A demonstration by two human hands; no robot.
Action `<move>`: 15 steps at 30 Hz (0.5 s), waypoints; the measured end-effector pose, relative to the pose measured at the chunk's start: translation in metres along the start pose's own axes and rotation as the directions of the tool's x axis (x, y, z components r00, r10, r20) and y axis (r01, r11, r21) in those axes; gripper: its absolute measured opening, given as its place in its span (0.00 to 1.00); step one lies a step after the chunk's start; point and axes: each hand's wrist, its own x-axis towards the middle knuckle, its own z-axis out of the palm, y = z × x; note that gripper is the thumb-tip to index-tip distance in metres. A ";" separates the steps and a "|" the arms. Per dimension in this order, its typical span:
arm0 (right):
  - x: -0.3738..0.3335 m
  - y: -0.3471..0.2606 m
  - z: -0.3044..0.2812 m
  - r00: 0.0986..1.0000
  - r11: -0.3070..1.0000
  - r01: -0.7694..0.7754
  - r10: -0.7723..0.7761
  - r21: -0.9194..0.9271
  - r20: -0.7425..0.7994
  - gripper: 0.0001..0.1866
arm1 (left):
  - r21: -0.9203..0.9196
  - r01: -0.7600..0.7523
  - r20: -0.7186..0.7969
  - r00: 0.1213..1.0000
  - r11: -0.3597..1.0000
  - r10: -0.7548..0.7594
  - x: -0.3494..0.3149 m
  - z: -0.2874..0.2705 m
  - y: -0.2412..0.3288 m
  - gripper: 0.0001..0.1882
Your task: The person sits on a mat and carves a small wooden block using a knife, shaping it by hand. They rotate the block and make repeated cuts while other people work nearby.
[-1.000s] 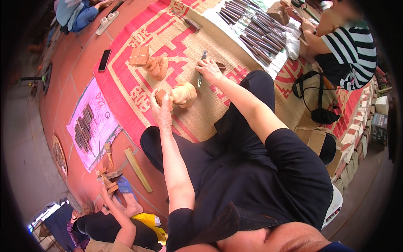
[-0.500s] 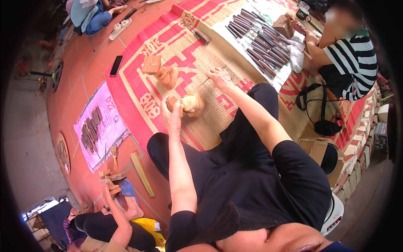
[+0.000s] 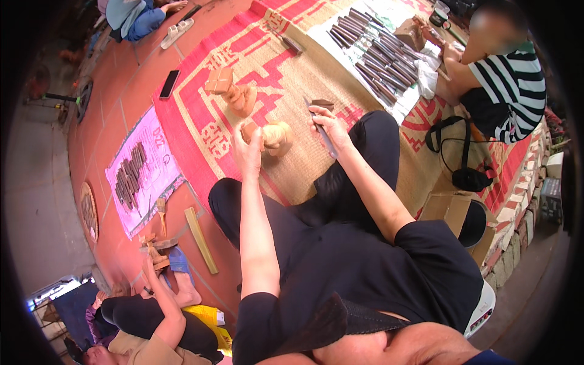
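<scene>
My left hand (image 3: 247, 156) is closed on the blocky end of a pale wooden carving (image 3: 278, 136), which rests on the woven mat (image 3: 291, 182) before me. Its rounded, turned-looking part points right. Just beyond lies a second wooden carving (image 3: 242, 100) with a square block at one end. My right hand (image 3: 331, 130) grips a slim carving tool (image 3: 329, 146), held slantwise above the mat, apart from the carving. One thin end sticks out past the fingers and the other reaches toward the wrist. A dark shape (image 3: 322, 104) shows behind that hand; what it is I cannot tell.
Several dark-handled carving tools (image 3: 389, 64) lie on a white cloth at the far right, beside a person in stripes (image 3: 508, 91). A phone (image 3: 170, 84), a pink sheet (image 3: 159, 161) with more tools, a brush (image 3: 161, 214) and a wood strip (image 3: 201, 240) lie left. Another person (image 3: 167, 316) works lower left.
My right hand has drawn back slightly toward me and turned, and the slim carving tool now shows plainly in its grip. The left hand still holds the carving in nearly the same place.
</scene>
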 end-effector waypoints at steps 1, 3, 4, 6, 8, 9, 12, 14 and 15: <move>-0.003 0.003 -0.006 0.997 0.989 -0.057 0.049 0.138 0.062 0.22 | 0.000 0.005 0.003 1.000 1.000 -0.005 0.000 0.000 -0.001 0.29; -0.006 0.010 -0.017 0.977 0.967 -0.088 0.037 0.238 0.212 0.19 | 0.017 -0.008 0.001 1.000 1.000 0.008 0.000 0.000 -0.005 0.29; -0.008 0.009 -0.013 0.973 0.960 -0.101 0.040 0.263 0.228 0.20 | 0.018 -0.009 0.001 1.000 1.000 0.009 0.001 0.000 -0.004 0.29; -0.006 0.011 -0.016 0.966 0.963 -0.094 0.028 0.251 0.257 0.22 | 0.012 -0.009 -0.003 1.000 1.000 0.009 -0.001 0.001 -0.004 0.29; -0.006 0.009 -0.013 0.977 0.972 -0.130 0.093 0.197 0.190 0.21 | 0.005 -0.002 -0.002 1.000 1.000 0.002 -0.003 0.000 0.001 0.29; -0.006 0.009 -0.012 0.980 0.974 -0.151 0.124 0.170 0.156 0.21 | 0.001 0.002 -0.001 1.000 1.000 -0.002 -0.003 0.000 0.002 0.29; -0.004 0.019 -0.019 0.988 0.980 -0.155 0.153 0.128 0.023 0.20 | -0.024 0.026 0.025 0.999 0.999 -0.025 -0.001 0.000 0.002 0.28; -0.002 0.022 -0.020 0.987 0.985 -0.155 0.158 0.079 -0.033 0.20 | -0.022 0.044 0.024 0.999 0.999 -0.043 -0.001 0.000 0.001 0.28; 0.000 0.023 -0.021 0.984 0.986 -0.162 0.164 0.037 -0.064 0.20 | -0.021 0.053 0.023 0.998 0.998 -0.052 -0.001 0.000 0.001 0.28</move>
